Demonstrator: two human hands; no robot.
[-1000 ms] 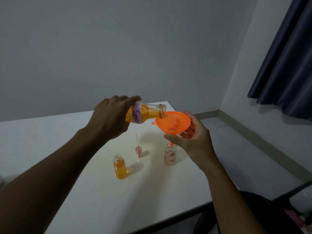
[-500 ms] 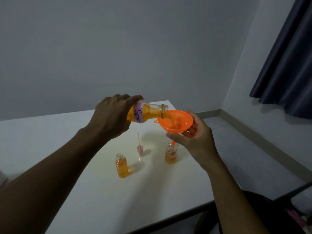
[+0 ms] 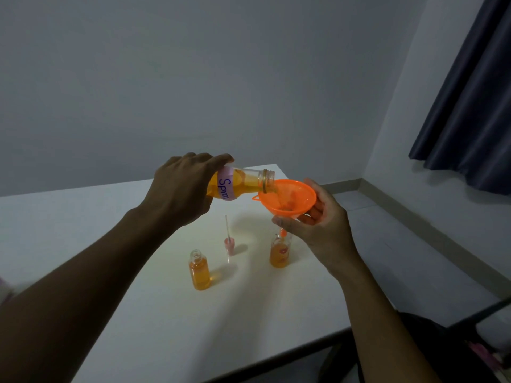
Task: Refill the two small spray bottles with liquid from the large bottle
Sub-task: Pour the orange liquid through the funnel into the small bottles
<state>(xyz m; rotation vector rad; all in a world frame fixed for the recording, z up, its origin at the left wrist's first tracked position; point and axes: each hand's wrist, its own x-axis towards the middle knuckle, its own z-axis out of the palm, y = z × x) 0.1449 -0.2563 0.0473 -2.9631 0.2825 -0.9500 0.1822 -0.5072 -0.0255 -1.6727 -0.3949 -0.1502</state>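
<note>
pouring was the step in hand: the large bottle [image 3: 243, 183], uncapped and lettered "spra" on its pale label, was gripped round the body by the left hand [image 3: 182, 189] and tipped almost level, its mouth laid just over the rim of the orange funnel [image 3: 287, 197]. the funnel was held from below and behind by the right hand [image 3: 318, 225], thumb and fingers curled round the cone, and its spout was set at the neck of the right small bottle [image 3: 280, 251], which stood on the white table [image 3: 83, 217] under that hand. orange liquid was seen lying along the lower side of the large bottle, with plenty left by the look of it. some wetness showed inside the cone, though a running stream could not be made out. the right small bottle was judged filled to about its shoulder. the left small bottle [image 3: 199, 270] stood open, well apart from it, filled nearly to the neck and judged done. between the two a pink spray pump [image 3: 229, 243] with its dip tube was on the table; whether it stood or lay could not be told, and a second pump was not found in view. next, it was judged, the large bottle would need to be righted gently before any overflow, the funnel lifted straight out so that no drip was shed, and the pumps screwed back on.
</note>
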